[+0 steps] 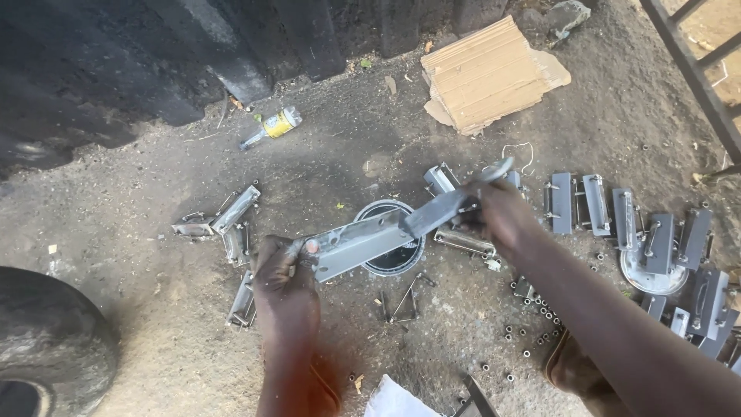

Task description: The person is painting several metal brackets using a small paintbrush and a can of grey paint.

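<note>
So your left hand (284,266) clamped the grey metal bracket (363,241) steady over the paint can (391,264) while your right hand (498,210) gripped the brush (455,202) above it.

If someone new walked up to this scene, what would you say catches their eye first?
Most striking is the long grey metal bracket at centre, gripped by the left hand while the right hand draws a brush across it, above a round tin on the dirt ground. Next come the rows of similar grey metal pieces at right, then the torn cardboard at the top.
</note>
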